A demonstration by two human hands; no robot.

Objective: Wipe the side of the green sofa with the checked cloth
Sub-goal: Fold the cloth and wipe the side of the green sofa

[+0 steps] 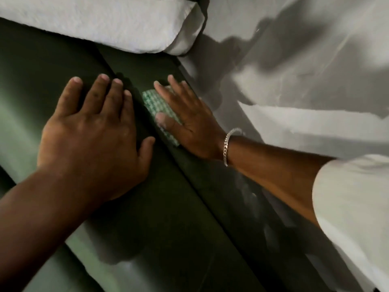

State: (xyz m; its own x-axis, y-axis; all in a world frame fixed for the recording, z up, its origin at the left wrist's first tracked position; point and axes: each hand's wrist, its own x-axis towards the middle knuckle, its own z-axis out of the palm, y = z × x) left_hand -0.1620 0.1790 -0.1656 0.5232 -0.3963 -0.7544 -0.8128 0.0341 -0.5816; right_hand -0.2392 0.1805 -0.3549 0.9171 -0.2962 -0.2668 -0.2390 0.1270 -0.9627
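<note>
two hands (92, 131) (185, 123), one checked cloth (155, 104), one green sofa (168, 207), one bracelet (228, 142)

- A green sofa (172, 207) is stretching across the frame from 10 o'clock to 5 o'clock, its top surface meeting its side panel along a dark seam.
- A left hand (92, 131) is lying flat, fingers spread, on the top surface at about 9 o'clock.
- A green-and-white checked cloth (160, 108) is lying against the side panel near centre, with a right hand (189, 123) pressing flat on it.
- A white cushion (101, 22) is resting on the sofa at 11 o'clock.
- White fabric (305, 60) is touching the sofa's edge at 2 o'clock.
</note>
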